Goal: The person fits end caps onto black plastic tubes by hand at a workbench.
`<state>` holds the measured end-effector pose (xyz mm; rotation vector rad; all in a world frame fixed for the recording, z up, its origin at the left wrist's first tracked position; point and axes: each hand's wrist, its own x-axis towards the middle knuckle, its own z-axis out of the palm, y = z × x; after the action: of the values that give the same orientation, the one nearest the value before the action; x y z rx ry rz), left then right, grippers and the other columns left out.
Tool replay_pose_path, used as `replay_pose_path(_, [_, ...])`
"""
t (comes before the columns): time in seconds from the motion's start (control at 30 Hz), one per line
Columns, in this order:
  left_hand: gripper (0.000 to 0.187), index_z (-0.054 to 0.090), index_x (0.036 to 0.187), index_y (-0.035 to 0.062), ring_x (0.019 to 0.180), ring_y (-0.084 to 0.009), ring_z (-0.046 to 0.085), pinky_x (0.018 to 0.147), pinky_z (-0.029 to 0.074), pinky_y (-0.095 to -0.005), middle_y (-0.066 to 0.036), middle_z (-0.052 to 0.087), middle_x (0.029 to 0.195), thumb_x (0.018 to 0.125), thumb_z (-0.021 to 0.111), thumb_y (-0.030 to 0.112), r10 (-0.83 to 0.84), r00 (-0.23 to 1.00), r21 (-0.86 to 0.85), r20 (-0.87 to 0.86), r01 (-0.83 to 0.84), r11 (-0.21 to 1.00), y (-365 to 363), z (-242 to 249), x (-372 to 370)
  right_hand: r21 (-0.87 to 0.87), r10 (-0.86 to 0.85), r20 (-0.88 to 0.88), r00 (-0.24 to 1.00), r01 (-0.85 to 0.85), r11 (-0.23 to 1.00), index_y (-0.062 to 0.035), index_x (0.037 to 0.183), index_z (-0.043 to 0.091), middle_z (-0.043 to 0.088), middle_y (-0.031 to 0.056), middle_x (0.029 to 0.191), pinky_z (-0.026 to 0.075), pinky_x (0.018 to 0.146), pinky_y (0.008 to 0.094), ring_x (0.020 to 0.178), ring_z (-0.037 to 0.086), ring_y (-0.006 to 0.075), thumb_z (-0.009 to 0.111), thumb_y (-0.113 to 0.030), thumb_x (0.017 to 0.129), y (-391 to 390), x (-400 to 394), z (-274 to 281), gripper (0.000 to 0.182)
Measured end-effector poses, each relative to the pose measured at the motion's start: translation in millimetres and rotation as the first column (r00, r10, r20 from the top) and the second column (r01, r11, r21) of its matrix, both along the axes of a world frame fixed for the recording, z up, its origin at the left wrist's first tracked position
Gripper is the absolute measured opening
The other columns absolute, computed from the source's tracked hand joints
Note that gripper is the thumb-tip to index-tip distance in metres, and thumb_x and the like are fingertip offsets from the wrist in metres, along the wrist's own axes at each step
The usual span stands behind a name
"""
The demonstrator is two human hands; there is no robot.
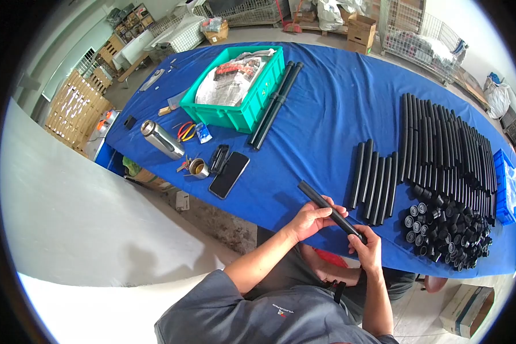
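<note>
A black tube (313, 194) slants across my lap at the near edge of the blue-covered table. My left hand (312, 219) grips it around the middle, thumb on top. At the tube's lower right end, my right hand (365, 245) is closed on it; what lies under those fingers is partly hidden. Just beyond my hands, several loose black tubes (375, 180) lie side by side. Farther right are a large stack of tubes (441, 137) and a heap of black caps (450, 232).
A green crate (221, 117) holds plastic bags, with long black tubes (275, 109) beside it. Left of centre lie a phone (229, 175), a metal cup (198, 168), a steel flask (161, 139) and pliers (186, 132). A blue bin (505, 186) stands at the right edge.
</note>
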<state>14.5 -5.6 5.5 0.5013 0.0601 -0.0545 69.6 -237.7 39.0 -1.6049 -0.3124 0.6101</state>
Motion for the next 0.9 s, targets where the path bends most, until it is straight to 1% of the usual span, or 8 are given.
replay_pose_path(0.1, [0.022, 0.061, 0.121, 0.0075, 0.129, -0.0367, 0.063, 0.11, 0.054, -0.0514, -0.019, 0.07, 0.126, 0.099, 0.066, 0.006, 0.009, 0.999, 0.047, 0.052, -0.012, 0.999, 1.0, 1.3, 0.3, -0.002, 0.01, 0.102, 0.995, -0.009, 1.0, 0.0045, 0.116, 0.069, 0.066, 0.0029, 0.078, 0.051, 0.056, 0.0243, 0.063, 0.059, 0.0073, 0.075, -0.006, 0.092, -3.3, 0.7, -1.9, 0.027])
replay_pose_path(0.23, [0.027, 0.061, 0.124, 0.0069, 0.119, -0.0356, 0.069, 0.101, 0.059, -0.0514, -0.018, 0.069, 0.128, 0.098, 0.067, 0.008, 0.359, 0.933, 0.053, -0.015, -0.357, 0.932, 31.5, 12.2, 0.9, 0.061, -0.027, 0.081, 0.996, 0.022, 0.998, 0.0045, 0.115, 0.07, 0.065, 0.0024, 0.077, 0.05, 0.055, 0.0237, 0.062, 0.058, 0.0068, 0.075, -0.006, 0.092, -7.4, 1.1, -8.8, 0.026])
replay_pose_path(0.33, [0.058, 0.052, 0.144, 0.0058, 0.129, -0.036, 0.061, 0.111, 0.049, -0.0516, -0.019, 0.062, 0.137, 0.093, 0.077, 0.015, 0.692, 0.662, 0.751, 0.288, -0.604, 0.265, 55.5, 42.1, 1.5, 0.048, -0.005, 0.099, 0.995, 0.0, 0.999, 0.0048, 0.115, 0.07, 0.067, 0.0031, 0.078, 0.049, 0.055, 0.0243, 0.061, 0.059, 0.0073, 0.075, -0.006, 0.09, -8.9, 1.7, -4.4, 0.027])
replay_pose_path(0.4, [0.066, 0.054, 0.144, 0.0041, 0.135, -0.0371, 0.055, 0.115, 0.043, -0.05, -0.02, 0.061, 0.139, 0.087, 0.083, 0.02, 0.229, 0.763, 0.785, 0.604, -0.522, -0.333, 64.7, 79.3, -10.1, 0.012, 0.04, 0.12, 0.992, -0.041, 0.999, 0.0051, 0.115, 0.07, 0.068, 0.0038, 0.079, 0.05, 0.055, 0.0248, 0.061, 0.06, 0.0075, 0.076, -0.006, 0.09, -9.4, 2.8, -2.3, 0.028])
replay_pose_path(0.47, [0.057, 0.067, 0.127, 0.0035, 0.131, -0.0383, 0.057, 0.113, 0.045, -0.0477, -0.017, 0.064, 0.134, 0.078, 0.087, 0.027, -0.262, 0.841, 0.621, 0.474, -0.53, -0.578, 52.5, 112.3, -10.6, 0.01, 0.065, 0.131, 0.989, -0.067, 0.998, 0.0053, 0.115, 0.07, 0.069, 0.0047, 0.08, 0.05, 0.055, 0.0253, 0.062, 0.06, 0.0076, 0.076, -0.006, 0.089, -10.8, 3.7, -4.4, 0.029])
replay_pose_path(0.6, [0.051, 0.069, 0.123, 0.005, 0.106, -0.025, 0.066, 0.091, 0.053, -0.0412, -0.009, 0.069, 0.114, 0.078, 0.084, 0.022, -0.512, 0.84, 0.661, 0.177, -0.487, -0.571, 28.2, 99.1, -14.9, 0.025, 0.109, 0.153, 0.982, -0.114, 0.993, 0.0045, 0.115, 0.071, 0.068, 0.0044, 0.08, 0.05, 0.056, 0.0256, 0.062, 0.061, 0.0079, 0.077, -0.007, 0.088, -17.8, 5.2, -6.5, 0.029])
replay_pose_path(0.77, [0.042, 0.071, 0.117, 0.0066, 0.094, -0.0215, 0.069, 0.081, 0.055, -0.0372, -0.006, 0.07, 0.105, 0.079, 0.083, 0.02, -0.563, 0.808, 0.679, 0.171, -0.511, -0.527, 43.4, 101.2, -1.0, 0.112, 0.083, 0.192, 0.978, -0.106, 0.988, 0.003, 0.133, 0.062, 0.07, 0.0096, 0.093, 0.056, 0.067, 0.0273, 0.074, 0.067, 0.0132, 0.08, -0.014, 0.088, -21.3, 2.8, -13.3, 0.051])
replay_pose_path(0.9, [0.032, 0.07, 0.114, 0.0034, 0.091, -0.0301, 0.069, 0.079, 0.056, -0.0409, -0.012, 0.07, 0.099, 0.087, 0.079, 0.019, -0.294, 0.859, 0.729, 0.418, -0.511, -0.456, 97.2, 119.4, 44.2, 0.438, -0.034, -0.07, 0.997, 0.061, 0.897, 0.0026, 0.149, 0.044, 0.068, 0.018, 0.118, 0.06, 0.088, 0.0355, 0.094, 0.072, 0.0231, 0.082, -0.019, 0.09, -12.1, 1.1, -13.9, 0.073])
